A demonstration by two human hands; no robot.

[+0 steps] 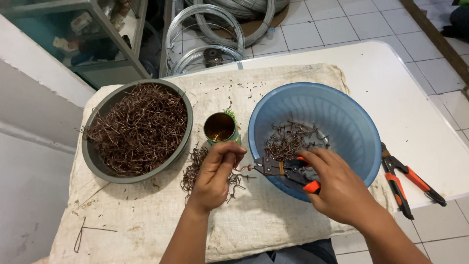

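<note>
Hands, two, bare, working over a sackcloth sheet [273, 230] spread on a white table [415, 98].

Right hand [337, 188]: fingers wrapped round the orange-and-black handles of a pair of pliers [286, 170], squeezed narrow; nose pointing left, over the near rim of the blue basin. Held low and level, apparently so the jaws meet the piece offered from the other side.

Left hand [217, 173]: fingertips pinched on a small brown wire hook [243, 168], its free end reaching toward the plier nose; whether the jaws actually bite it cannot be told. The hand rests directly above a loose heap of hooks [195, 168] on the cloth, close enough to draw from.

Blue plastic basin [342, 117], right of centre: shallow scatter of wire pieces [293, 139] on its bottom, right beside the plier tip.

Green tin [221, 128], open, between basin and bowl, just beyond the left hand.

Grey bowl [100, 161], left: heaped full with tangled brown wire hooks [139, 129].

Second pliers [405, 178], orange-handled, lying idle at the table's right edge, apart from both hands.

Bent wire offcut [83, 232], near left of the cloth.

Beyond the table: coils of grey wire [210, 29] on the tiled floor, beside a glass-fronted cabinet [83, 34]. Nothing obstructs the hands; the basin rim sits closest under the pliers.
</note>
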